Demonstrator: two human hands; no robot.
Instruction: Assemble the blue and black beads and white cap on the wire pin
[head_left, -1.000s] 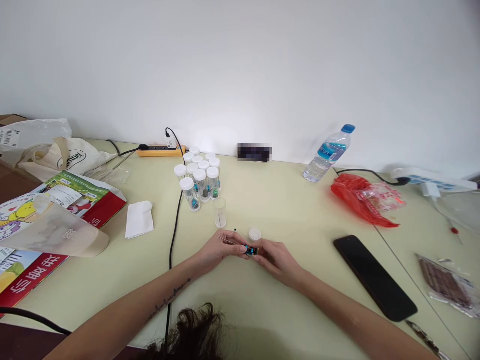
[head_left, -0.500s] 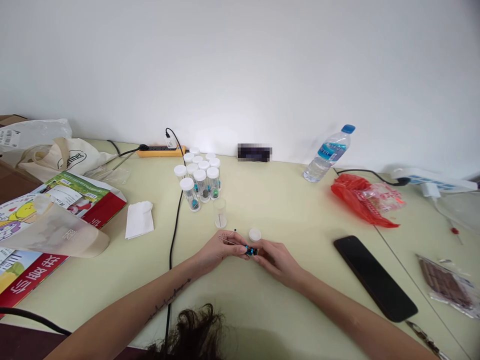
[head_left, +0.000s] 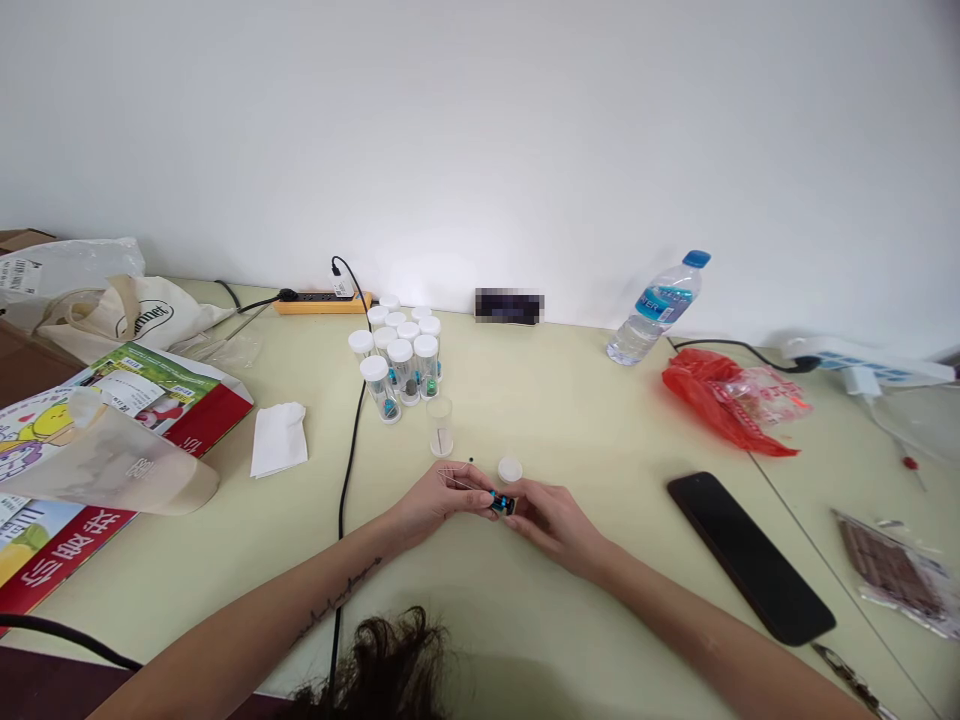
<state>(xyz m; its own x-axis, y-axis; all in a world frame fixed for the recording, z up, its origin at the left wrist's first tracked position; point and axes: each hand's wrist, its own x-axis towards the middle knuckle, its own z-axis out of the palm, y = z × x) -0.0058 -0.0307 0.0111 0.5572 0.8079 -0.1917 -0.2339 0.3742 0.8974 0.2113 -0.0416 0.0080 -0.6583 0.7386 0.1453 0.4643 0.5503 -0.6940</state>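
Observation:
Between my two hands is a small blue-and-black piece that looks like strung beads (head_left: pixel 501 502). My left hand (head_left: pixel 442 500) pinches its left end between thumb and fingers, with thin pale strands looped over those fingers. The fingers of my right hand (head_left: pixel 559 520) close around its right end. Just beyond the left fingertips, a tiny dark bead (head_left: pixel 471 460) shows. A white lid (head_left: pixel 510 469) lies on the table past my right fingers. Behind my left hand stands an uncapped clear tube (head_left: pixel 441 430); its contents are hard to make out.
Several white-capped clear tubes (head_left: pixel 401 365) stand grouped behind, with small coloured pieces inside. A black cable (head_left: pixel 349 470) runs beneath my left forearm. To the right are a tilted water bottle (head_left: pixel 656 310), a red plastic bag (head_left: pixel 709 395) and a phone (head_left: pixel 750 555). A folded tissue (head_left: pixel 278 440) lies left.
My hands stay almost in place. The right fingers have shifted very slightly, and a little more of the blue-and-black piece shows between them.

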